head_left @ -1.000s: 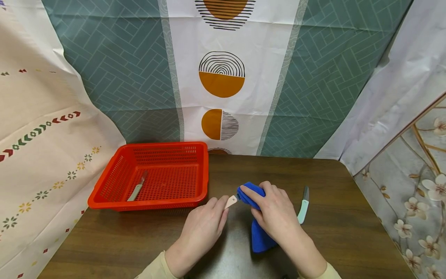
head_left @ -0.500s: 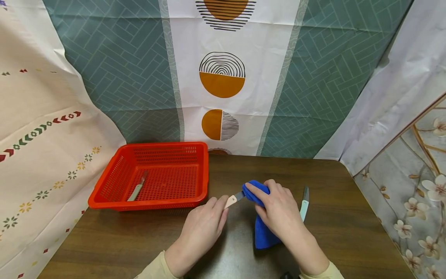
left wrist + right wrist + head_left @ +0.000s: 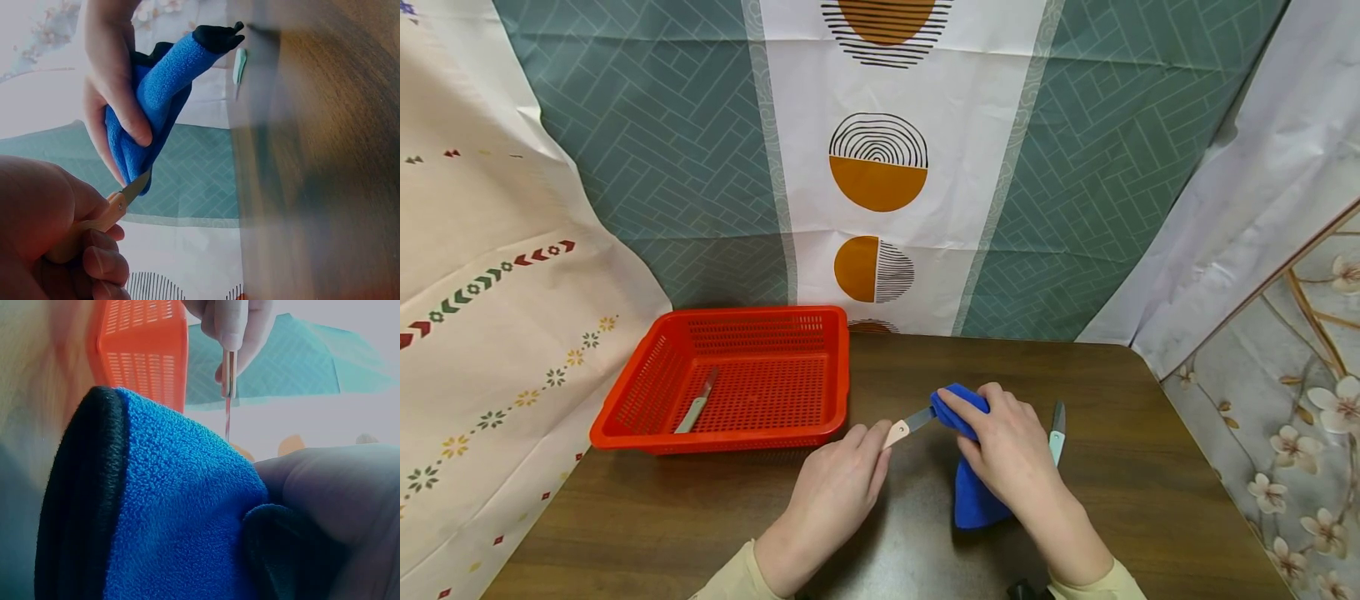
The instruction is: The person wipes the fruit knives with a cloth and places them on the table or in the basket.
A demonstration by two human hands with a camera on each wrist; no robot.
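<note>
My left hand [image 3: 835, 475] grips the pale peach handle of a knife [image 3: 897, 433], its blade pointing up and to the right. Folded over the blade's outer end is a blue cloth [image 3: 976, 497], which my right hand [image 3: 1009, 442] pinches between thumb and fingers. The bare part of the blade shows between handle and cloth, while the tip is hidden in the fold. In the left wrist view the cloth [image 3: 165, 78] has a dark edge and hangs below the fingers. Beyond my right hand, a mint-handled knife [image 3: 1057, 437] lies on the table, partly covered by that hand.
A red plastic basket [image 3: 718, 440] stands at the left rear, with a knife with a grey-green handle [image 3: 692, 412] lying inside. The brown wooden table [image 3: 1150, 500] meets a patterned cloth backdrop [image 3: 880, 200] at its far edge.
My right hand and the blue cloth have slid up and right along the blade, so more of the blade shows. The left hand stays in place with the knife.
</note>
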